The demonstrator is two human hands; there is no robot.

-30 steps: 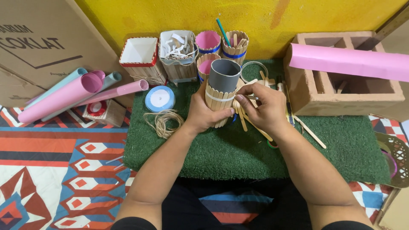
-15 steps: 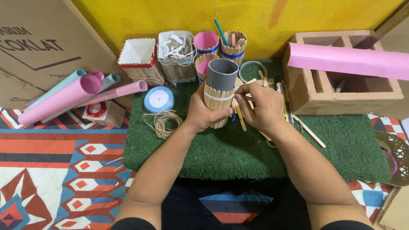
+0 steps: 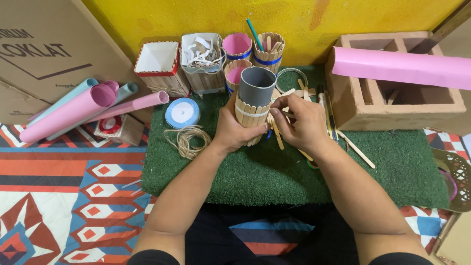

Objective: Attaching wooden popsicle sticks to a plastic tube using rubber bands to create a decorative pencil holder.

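Upright on the green mat (image 3: 294, 172), the grey tube (image 3: 255, 88) is steadied by the left hand (image 3: 235, 130), its grip closed around the band of wooden sticks (image 3: 250, 118). Meanwhile the right hand (image 3: 299, 122) pinches 1 stick (fingertips shut) against the tube's side.

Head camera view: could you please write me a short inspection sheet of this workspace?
Surface: green turf mat on a patterned rug.
Job's things: grey tube ringed with wooden sticks under a white band.
Clutter: twine, ribbon spool, paper rolls, stick-covered pots, loose sticks.
Hands: left hand grips the tube; right hand fingers touch its side.
Cables: nothing seen.
Surroundings: yellow wall, cardboard box, concrete block.
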